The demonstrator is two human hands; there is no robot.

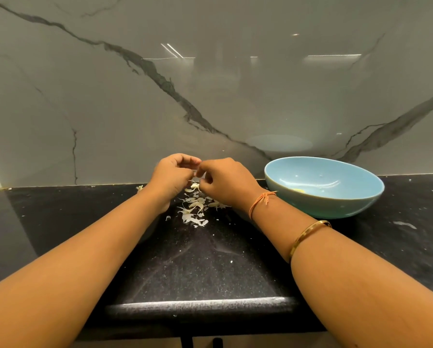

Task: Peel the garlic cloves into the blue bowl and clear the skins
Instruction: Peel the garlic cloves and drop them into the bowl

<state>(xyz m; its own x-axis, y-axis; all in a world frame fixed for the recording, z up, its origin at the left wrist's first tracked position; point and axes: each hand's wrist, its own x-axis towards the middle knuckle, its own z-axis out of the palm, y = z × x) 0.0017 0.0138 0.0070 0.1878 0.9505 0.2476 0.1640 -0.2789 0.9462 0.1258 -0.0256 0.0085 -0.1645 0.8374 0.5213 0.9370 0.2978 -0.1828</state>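
A small pale garlic clove (199,175) is held in the air between the two hands, just above the back of the worktop, and so little of it shows that I cannot tell how much skin is left on it. The left hand (171,178) has its fingers curled in and pinches the garlic clove from one side; the right hand (226,183) meets it fingertip to fingertip, fingers also curled and pinching the same piece. Directly below them a scatter of thin, papery white garlic skins (194,209) lies on the speckled black stone worktop (197,267), with one stray scrap (139,187) off to the left near the wall. To the right, near the right wrist, a round light-blue ceramic bowl (323,204) stands on the worktop with a small yellowish piece (298,190) inside. The right wrist wears an orange thread (260,200) and a gold bangle (308,233). Behind is a glossy grey-veined marble wall (110,96).
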